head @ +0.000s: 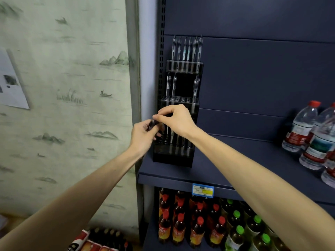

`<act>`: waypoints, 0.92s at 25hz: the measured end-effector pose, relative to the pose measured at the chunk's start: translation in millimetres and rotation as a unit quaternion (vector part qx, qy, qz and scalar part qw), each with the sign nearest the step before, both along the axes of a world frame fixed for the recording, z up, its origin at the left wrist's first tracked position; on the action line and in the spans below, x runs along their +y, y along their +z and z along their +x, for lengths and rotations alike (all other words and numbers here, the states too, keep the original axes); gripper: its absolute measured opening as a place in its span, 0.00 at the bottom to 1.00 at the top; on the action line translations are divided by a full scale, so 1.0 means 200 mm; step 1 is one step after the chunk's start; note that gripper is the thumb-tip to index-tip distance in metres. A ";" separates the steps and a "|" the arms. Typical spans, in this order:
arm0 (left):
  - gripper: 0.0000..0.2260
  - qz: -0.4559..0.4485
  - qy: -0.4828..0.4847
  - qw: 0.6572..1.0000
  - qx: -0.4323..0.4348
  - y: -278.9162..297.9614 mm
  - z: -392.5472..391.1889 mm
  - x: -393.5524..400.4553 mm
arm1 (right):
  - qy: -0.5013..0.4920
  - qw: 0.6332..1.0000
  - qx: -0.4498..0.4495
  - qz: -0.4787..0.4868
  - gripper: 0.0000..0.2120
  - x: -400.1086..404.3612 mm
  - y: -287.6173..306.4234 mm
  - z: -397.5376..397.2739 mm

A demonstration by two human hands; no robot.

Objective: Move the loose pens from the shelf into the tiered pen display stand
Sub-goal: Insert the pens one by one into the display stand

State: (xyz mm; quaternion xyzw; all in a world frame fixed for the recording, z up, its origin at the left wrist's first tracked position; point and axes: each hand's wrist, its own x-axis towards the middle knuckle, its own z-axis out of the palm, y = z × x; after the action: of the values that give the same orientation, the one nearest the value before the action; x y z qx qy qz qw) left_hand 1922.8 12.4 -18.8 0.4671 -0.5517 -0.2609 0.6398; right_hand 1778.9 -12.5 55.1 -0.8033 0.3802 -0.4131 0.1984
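Before the three-tiered stand (178,109), left hand (143,136) grips a pen bundle (152,125), count unclear, ends tilted up-right; right hand (176,118) pinches one. Six upright pens (187,48) fill the top tier.

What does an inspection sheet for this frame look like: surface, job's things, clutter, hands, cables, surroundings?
Surface: dark blue shelf, a price tag on its front edge.
Job's things: black tiered stand upright at the shelf's left end; top tier full of pens, middle tier partly filled, bottom tier partly hidden by the hands. No loose pens seen on the shelf.
Clutter: water bottles at the shelf's right.
Hands: left hand holds a bunch of dark pens; right hand pinches at that bunch's top.
Cables: nothing seen.
Surroundings: patterned wall at left, drink bottles on the shelf below.
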 end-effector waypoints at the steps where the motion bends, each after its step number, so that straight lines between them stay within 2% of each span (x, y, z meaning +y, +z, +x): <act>1: 0.05 0.001 -0.004 1.000 0.000 0.00 0.00 -0.01 | 0.001 1.000 0.000 0.009 0.04 -0.01 0.01 0.00; 4: 0.03 0.014 -0.011 1.000 0.004 0.01 0.01 -0.02 | -0.003 0.999 -0.039 0.027 0.03 -0.03 0.04 0.02; 8: 0.06 0.043 0.018 0.998 0.046 -0.03 0.05 -0.03 | -0.088 0.972 -0.217 0.022 0.05 -0.10 0.17 -0.06; 10: 0.06 0.039 0.042 0.996 0.066 -0.03 0.09 -0.03 | -0.107 0.967 -0.229 0.010 0.05 -0.13 0.20 -0.12; 13: 0.05 0.019 0.066 0.995 0.071 -0.01 0.13 -0.03 | -0.122 0.970 -0.208 -0.023 0.05 -0.13 0.17 -0.14; 16: 0.04 0.010 0.094 0.994 0.062 0.00 0.13 -0.04 | -0.128 0.984 -0.107 -0.069 0.05 -0.15 0.08 -0.14; 20: 0.09 0.005 0.115 0.992 0.057 0.00 0.13 -0.08 | -0.117 0.990 -0.052 -0.066 0.05 -0.17 0.02 -0.13; 23: 0.09 0.001 0.115 0.990 0.077 0.02 0.14 -0.09 | -0.119 0.991 -0.016 -0.059 0.06 -0.16 0.01 -0.13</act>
State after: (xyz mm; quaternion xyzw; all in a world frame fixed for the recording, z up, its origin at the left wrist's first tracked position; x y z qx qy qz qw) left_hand 1950.0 -5.2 -15.6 0.5064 -0.4435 -0.2214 0.7056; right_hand 1752.2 -44.7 56.4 -0.7557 0.4450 -0.4687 0.1061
